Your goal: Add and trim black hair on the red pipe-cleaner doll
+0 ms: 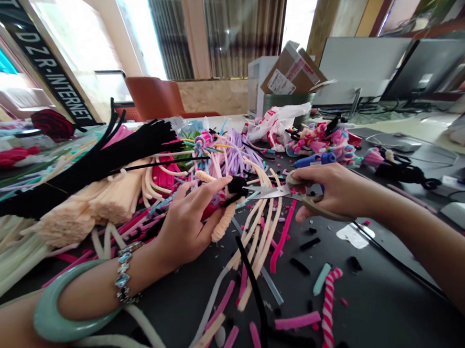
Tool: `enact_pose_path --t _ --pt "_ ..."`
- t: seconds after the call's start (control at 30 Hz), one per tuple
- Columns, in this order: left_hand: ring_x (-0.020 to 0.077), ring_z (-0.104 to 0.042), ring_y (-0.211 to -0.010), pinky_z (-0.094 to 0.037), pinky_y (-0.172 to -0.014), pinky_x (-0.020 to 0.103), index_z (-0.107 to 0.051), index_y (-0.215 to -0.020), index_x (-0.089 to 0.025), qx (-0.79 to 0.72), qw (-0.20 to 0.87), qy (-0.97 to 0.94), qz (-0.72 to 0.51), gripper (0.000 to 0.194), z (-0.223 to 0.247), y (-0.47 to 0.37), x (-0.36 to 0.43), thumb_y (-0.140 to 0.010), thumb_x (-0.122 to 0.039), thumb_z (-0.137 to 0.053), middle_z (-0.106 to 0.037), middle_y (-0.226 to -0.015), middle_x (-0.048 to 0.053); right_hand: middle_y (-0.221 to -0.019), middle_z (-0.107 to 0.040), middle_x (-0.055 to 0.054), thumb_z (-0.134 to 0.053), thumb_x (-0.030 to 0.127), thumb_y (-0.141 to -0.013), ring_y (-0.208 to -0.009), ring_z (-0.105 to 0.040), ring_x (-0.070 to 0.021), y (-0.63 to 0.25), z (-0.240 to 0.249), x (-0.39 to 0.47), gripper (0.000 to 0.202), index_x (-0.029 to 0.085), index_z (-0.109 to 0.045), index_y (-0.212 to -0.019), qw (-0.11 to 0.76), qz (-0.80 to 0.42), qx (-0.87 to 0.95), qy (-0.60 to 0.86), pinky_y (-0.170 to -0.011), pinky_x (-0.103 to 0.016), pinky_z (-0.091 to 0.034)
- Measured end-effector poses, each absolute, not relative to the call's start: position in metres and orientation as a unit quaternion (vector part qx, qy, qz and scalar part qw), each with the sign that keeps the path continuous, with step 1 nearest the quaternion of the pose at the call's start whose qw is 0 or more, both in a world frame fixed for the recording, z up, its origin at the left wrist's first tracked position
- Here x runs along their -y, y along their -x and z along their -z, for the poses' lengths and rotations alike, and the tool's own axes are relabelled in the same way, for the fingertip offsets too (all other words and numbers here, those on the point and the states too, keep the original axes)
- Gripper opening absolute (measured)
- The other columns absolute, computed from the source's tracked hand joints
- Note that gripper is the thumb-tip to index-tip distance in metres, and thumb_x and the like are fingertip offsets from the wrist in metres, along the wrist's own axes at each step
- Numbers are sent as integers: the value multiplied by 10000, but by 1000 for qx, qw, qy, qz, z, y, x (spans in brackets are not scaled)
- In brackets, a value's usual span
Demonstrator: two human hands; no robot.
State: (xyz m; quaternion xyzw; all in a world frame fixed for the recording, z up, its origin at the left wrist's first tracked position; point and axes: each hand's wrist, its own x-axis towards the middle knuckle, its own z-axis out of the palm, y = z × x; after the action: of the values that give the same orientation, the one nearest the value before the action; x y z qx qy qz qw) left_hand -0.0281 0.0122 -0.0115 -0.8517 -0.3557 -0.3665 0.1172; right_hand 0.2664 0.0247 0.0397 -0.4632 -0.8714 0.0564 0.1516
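Observation:
My left hand (190, 221) is closed around a small pipe-cleaner figure (222, 224) with cream, black and pink parts. Most of the figure is hidden behind my fingers; its black end (237, 185) sticks out to the right. In my right hand (328, 189) is a pair of scissors (271, 191), my fingers through the handles. The blades point left and their tips are at the black end; whether they touch it I cannot tell. Under the scissors, long cream pipe cleaners (255, 235) run down the table.
A thick black bundle of pipe cleaners (78, 173) and cream bundles (68, 223) lie at left. Behind my right hand is a blue glue gun (314, 160). Cut pink pieces (297, 321) and a red-striped twist (328, 310) lie in front. Monitors (362, 71) and a cardboard box (291, 73) stand behind.

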Motion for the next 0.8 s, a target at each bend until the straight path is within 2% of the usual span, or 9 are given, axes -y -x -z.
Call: enact_pose_path --t 0.13,0.43,0.63,0.8 --pt "222 -612 -1098 -441 -953 366 -440 -1315 -222 356 113 848 375 415 12 28 -13 -901 -207 -473 -644 -1213 79 -822 -672 -36 -706 604 -628 -736 -611 -200 -272 -38 -28 512 178 -654 -908 139 -42 871 469 -656 -278 -431" --pt "209 -623 -1076 -439 -945 344 -433 -1312 -207 348 113 849 381 424 11 28 -13 -893 -194 -495 -656 -1194 76 -776 -650 -22 -732 606 -605 -673 -574 -175 -271 -36 -28 535 179 -646 -915 140 -61 871 467 -626 -269 -431" --pt "221 -618 -1083 -445 -950 369 -435 -1317 -226 359 107 847 377 429 13 28 -14 -892 -218 -495 -649 -1207 77 -773 -648 -21 -735 595 -607 -686 -579 -194 -269 -36 -26 492 206 -643 -892 143 -80 871 463 -634 -284 -451" --pt "216 -617 -1083 -445 -954 368 -441 -1314 -222 359 105 846 380 424 14 27 -14 -893 -212 -493 -649 -1206 78 -754 -628 -2 -740 620 -592 -690 -568 -172 -269 -36 -26 516 195 -639 -865 138 -91 874 457 -635 -260 -446"
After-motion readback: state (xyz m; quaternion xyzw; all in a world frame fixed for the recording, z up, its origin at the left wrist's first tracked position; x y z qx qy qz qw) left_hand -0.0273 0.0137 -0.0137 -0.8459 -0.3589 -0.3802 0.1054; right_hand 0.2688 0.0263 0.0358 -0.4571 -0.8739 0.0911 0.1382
